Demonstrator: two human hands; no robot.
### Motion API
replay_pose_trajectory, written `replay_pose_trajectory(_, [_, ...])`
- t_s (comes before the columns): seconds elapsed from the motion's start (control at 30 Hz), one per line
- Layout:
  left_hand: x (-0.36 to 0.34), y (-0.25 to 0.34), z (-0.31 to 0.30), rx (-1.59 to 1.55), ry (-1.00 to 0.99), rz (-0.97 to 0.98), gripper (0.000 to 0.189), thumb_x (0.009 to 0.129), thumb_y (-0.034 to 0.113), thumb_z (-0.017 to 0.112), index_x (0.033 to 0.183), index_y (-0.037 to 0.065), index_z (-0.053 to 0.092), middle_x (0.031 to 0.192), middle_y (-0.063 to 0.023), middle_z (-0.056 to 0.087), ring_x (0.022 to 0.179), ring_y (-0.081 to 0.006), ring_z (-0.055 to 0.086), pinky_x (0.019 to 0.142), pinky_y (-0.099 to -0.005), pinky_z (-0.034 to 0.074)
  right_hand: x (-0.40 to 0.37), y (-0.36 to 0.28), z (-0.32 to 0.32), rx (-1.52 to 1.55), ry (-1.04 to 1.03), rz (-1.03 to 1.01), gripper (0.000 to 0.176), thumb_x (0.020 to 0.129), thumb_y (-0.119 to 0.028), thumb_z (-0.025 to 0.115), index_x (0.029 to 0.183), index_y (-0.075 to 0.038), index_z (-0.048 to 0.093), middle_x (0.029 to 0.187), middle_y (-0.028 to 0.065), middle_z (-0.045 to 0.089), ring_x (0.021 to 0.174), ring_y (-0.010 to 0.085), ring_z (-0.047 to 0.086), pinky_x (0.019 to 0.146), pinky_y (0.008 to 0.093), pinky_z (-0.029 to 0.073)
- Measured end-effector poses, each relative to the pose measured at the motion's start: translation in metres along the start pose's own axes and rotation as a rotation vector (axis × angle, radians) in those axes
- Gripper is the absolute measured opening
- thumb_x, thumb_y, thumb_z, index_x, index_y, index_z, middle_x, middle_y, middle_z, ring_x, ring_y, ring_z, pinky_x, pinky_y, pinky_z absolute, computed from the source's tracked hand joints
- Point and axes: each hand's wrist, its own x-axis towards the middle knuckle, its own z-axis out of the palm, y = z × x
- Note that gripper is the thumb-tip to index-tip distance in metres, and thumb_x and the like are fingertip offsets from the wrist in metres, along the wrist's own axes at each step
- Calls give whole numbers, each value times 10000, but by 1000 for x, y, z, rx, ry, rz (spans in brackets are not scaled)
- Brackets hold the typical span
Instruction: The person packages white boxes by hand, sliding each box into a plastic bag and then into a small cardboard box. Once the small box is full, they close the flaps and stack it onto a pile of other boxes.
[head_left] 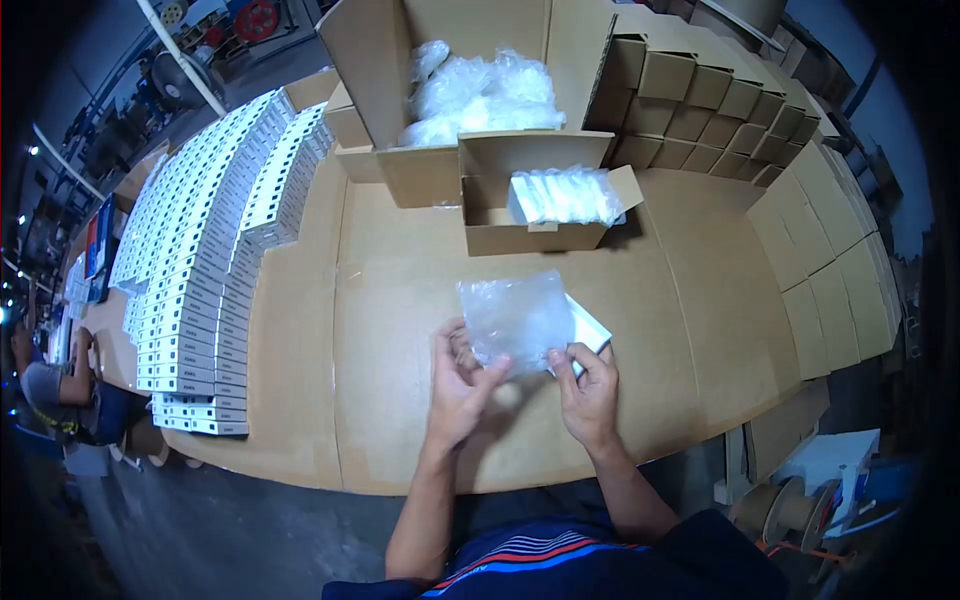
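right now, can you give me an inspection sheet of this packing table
surface: table covered with brown cardboard sheets.
job's things: clear plastic bag held above the table; small white box partly behind its right edge.
clutter: small open carton holding bagged white boxes; large open carton of plastic bags; rows of white boxes at left; brown cartons stacked at right.
hands: left hand grips the bag's lower edge; right hand pinches the white box's corner.
cables: nothing seen on the table; a spool stands on the floor, low right.
surroundings: another person sits at far left.
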Motion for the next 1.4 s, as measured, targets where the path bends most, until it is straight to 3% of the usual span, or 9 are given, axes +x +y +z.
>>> replay_pose_trajectory(0.2, [-3,3,-2,1,-80,-57,349,900,47,788,1202,-16,625,1096,-78,709,996,-143,670,905,-306,538,-5,-1,6,-37,-126,-179,216,989,-198,690,965,16,698,968,145,616,785,231,584,667,376,471])
replay_pose_trajectory(0.3, [-6,9,-1,150,-44,82,358,888,20,788,1199,-22,616,1088,-80,708,991,-145,674,889,-305,543,-6,1,0,181,-210,40,201,1002,-160,638,1058,21,706,1019,124,640,835,190,602,712,366,496])
replay_pose_trajectory(0.4, [-8,2,-6,208,-30,209,346,875,-8,787,1171,-27,610,1060,-85,710,980,-149,681,873,-301,547,9,6,-23,548,-208,266,289,1030,-109,541,1255,41,643,1196,111,612,1130,154,589,964,299,475])
replay_pose_trajectory(0.5, [-15,0,-7,217,-32,189,356,861,-24,790,1160,-25,596,1048,-90,707,978,-152,685,866,-297,548,41,-18,-30,561,38,7,388,1029,-41,543,1407,22,480,1338,154,557,1203,181,568,1017,304,452])
replay_pose_trajectory(0.6, [-20,-6,-6,210,-38,215,364,860,-32,785,1161,-24,581,1048,-93,707,974,-151,686,865,-298,548,63,-44,-52,519,-43,-180,491,993,36,585,1435,-9,376,1301,164,545,1211,205,553,1037,329,452])
replay_pose_trajectory(0.77, [-24,-8,-5,206,-50,195,371,863,-37,780,1169,-22,570,1048,-96,709,965,-145,688,854,-292,551,86,-74,-62,389,-275,-426,499,936,97,642,1367,-34,427,1232,118,524,1144,186,549,1019,340,457])
replay_pose_trajectory(1.03, [-20,-12,-5,321,-34,236,412,871,-4,792,1208,-13,556,1033,-111,725,959,-136,693,838,-290,560,114,-86,-59,181,-559,-625,287,807,144,669,1027,-39,692,934,115,618,837,222,607,739,348,483])
replay_pose_trajectory(1.07, [-18,-15,-4,323,-34,240,421,868,2,797,1213,-13,555,1036,-113,726,961,-140,695,840,-293,561,110,-96,-55,195,-569,-512,239,790,121,657,970,-22,725,887,120,623,817,238,604,714,352,474])
replay_pose_trajectory(1.4, [-15,-12,-3,238,1,188,569,822,-5,835,1276,-1,491,1180,-119,656,1105,-177,650,959,-334,539,98,-85,-18,234,-671,-288,307,1024,-160,523,1180,28,709,1096,178,677,1028,269,655,928,373,503])
